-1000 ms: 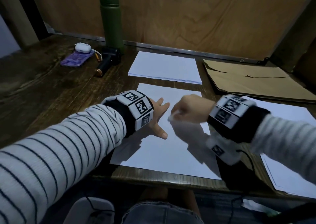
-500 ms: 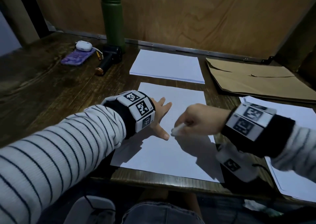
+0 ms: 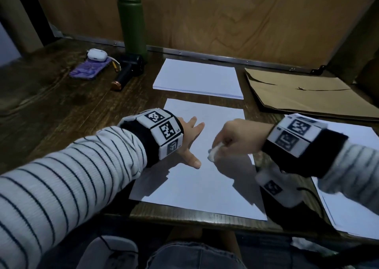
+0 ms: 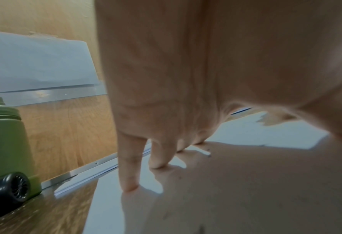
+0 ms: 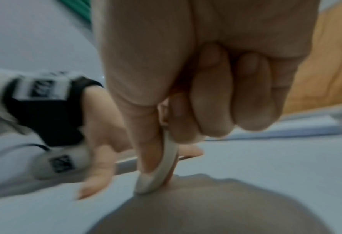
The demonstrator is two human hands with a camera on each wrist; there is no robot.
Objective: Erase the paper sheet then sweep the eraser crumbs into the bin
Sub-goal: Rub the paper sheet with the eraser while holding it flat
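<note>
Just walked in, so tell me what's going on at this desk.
A person is erasing a paper sheet on the wooden desk. The left hand lies flat on the sheet, holding it down. The right hand pinches a white eraser with its tip on the paper. No bin is in view.

Home desk: paper stacks [image 3: 198, 78], bottle [image 3: 131, 18].

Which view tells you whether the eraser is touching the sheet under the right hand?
Touching. In the right wrist view the eraser, pinched by the right hand, meets the sheet at its lower tip, with no gap showing between them.
</note>
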